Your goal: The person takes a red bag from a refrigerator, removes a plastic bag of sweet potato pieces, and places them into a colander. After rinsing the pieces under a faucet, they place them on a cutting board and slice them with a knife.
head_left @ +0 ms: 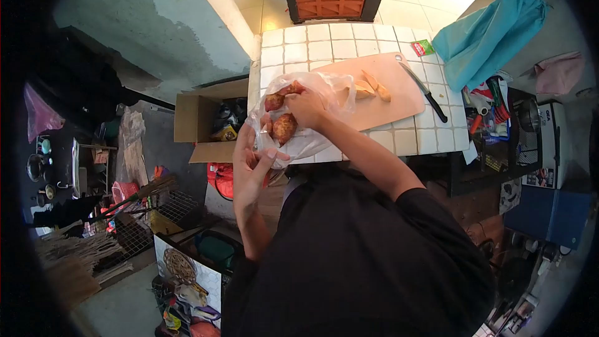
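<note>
A clear plastic bag (317, 87) lies at the near left of the tiled counter, holding several reddish-brown sweet potatoes (284, 128). My right hand (303, 110) reaches into its mouth, fingers curled against a sweet potato (291, 88); the fingertips are partly hidden. At the bag's near edge, my left hand (252, 165) supports the plastic, its thumb out and its fingers bent around the film. Pale cut pieces (363, 90) rest beside the bag on a pinkish cutting board (399, 101). Along the board's right side lies a black-handled knife (432, 98).
A small green and red packet (422, 47) sits at the far right of the white tiled counter (324, 50). Teal cloth (496, 31) hangs at the right corner. An open cardboard box (193, 118) stands against the left side.
</note>
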